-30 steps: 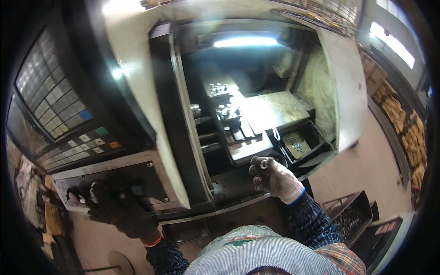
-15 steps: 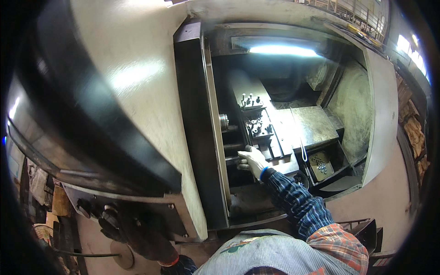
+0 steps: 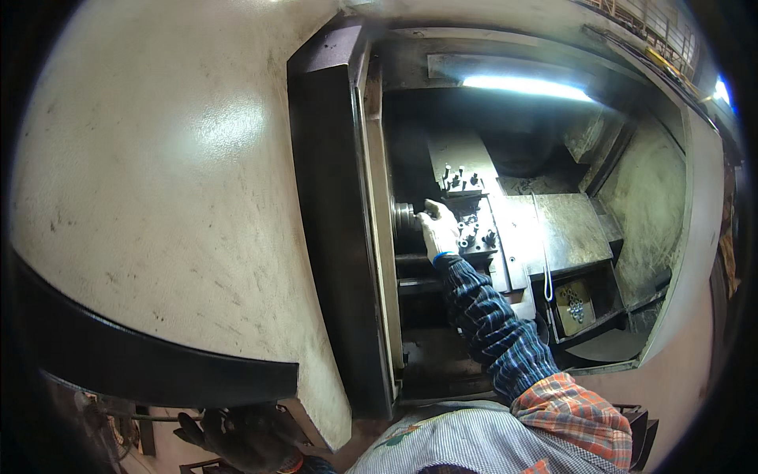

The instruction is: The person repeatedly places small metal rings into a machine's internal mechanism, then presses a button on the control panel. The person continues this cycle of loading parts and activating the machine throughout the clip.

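Observation:
My right hand (image 3: 440, 229), in a white glove, reaches into a lathe's enclosure. Its curled fingertips are at the face of the round metal chuck (image 3: 404, 216). What they pinch, if anything, is hidden. Just right of the hand stands the tool block (image 3: 476, 237), with several bolts and holders on it. My left hand (image 3: 245, 439), in a dark glove, is low at the left below the machine's door. Its fingers appear spread, with nothing seen in them, though that area is dim.
A small tray (image 3: 567, 322) of shiny metal parts sits at the enclosure's lower right. A long looped rod (image 3: 546, 268) hangs above it. The dark door edge (image 3: 335, 237) stands upright left of the chuck. A lamp (image 3: 527, 87) glows at the back.
My right hand has moved up and away from me, from the lower bars to the chuck. My left hand has come off the knobs on the panel. The door panel has shifted in view.

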### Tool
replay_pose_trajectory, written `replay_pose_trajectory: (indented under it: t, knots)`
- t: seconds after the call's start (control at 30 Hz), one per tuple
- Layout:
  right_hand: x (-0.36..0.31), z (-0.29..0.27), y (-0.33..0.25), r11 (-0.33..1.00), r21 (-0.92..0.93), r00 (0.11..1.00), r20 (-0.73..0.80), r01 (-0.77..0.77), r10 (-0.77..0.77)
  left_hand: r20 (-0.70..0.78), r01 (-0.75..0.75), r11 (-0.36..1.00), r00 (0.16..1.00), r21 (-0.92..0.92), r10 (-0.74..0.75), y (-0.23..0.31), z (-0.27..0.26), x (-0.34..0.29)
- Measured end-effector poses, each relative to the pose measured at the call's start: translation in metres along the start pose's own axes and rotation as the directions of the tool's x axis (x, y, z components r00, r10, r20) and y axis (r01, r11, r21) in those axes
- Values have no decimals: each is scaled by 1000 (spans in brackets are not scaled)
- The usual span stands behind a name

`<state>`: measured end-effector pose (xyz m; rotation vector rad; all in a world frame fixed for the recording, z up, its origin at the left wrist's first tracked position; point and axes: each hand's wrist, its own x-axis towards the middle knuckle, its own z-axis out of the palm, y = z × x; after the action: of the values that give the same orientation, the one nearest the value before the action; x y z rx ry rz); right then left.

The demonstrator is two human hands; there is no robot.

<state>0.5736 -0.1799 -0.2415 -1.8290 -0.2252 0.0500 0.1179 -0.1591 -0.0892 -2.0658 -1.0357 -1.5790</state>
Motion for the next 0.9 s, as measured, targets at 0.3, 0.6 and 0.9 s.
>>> replay_pose_trajectory:
  t: [0.3, 0.6, 0.9]
  knots:
    - [3, 16, 12, 915, 394, 996, 42, -85, 74, -34, 142, 982, 989, -121, -147, 35, -16, 7]
    - [-6, 42, 10, 821, 564, 994, -9, -87, 111, -154, 290, 938, 935, -191, -320, 53, -13, 1]
    - [9, 52, 28, 828, 504, 941, -81, -246, 328, -31, 105, 985, 994, 134, -101, 26, -12, -8]
